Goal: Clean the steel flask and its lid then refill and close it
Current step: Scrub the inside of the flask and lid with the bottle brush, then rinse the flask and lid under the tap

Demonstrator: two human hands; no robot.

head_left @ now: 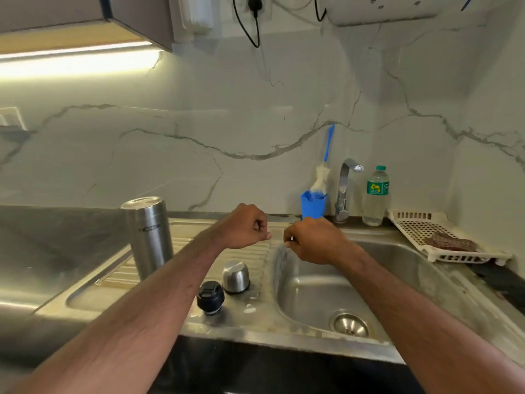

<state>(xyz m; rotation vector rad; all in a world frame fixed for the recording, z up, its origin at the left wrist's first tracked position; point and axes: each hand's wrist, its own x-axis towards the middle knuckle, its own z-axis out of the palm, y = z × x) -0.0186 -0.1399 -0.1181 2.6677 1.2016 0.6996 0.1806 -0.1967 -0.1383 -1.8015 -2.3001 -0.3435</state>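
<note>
Standing upright on the ribbed drainboard (181,245), the steel flask (148,237) has its mouth uncapped, and the forearm of the left hand (246,227) cuts off its base. Its lettering is too blurred to read. Nearer the front edge sit its two lid parts, just beside each other but apart from the flask: a steel cap (235,277), dome up, and a black stopper (209,297) whose left side the same forearm partly covers.

Both hands hang above the sink (403,268), fists curled and knuckles nearly meeting over the ridge between drainboard and basin. The left hand is clenched and holds nothing that shows. The right hand (311,240) is curled too; a small pale glint shows between its fingers, and I cannot tell whether it pinches something. It hides the base of the blue cup (313,204), which holds a brush (324,169) leaning on the wall.

Behind the basin stand the tap (344,191) and, just beside it, a water bottle (376,196). A white rack (426,234) overhangs the basin's right rim, with something dark and indistinct lying in it. The basin floor around the drain (350,324) lies open, as does the drainboard's far strip behind the flask. The counter's front edge falls into dark shadow below.
</note>
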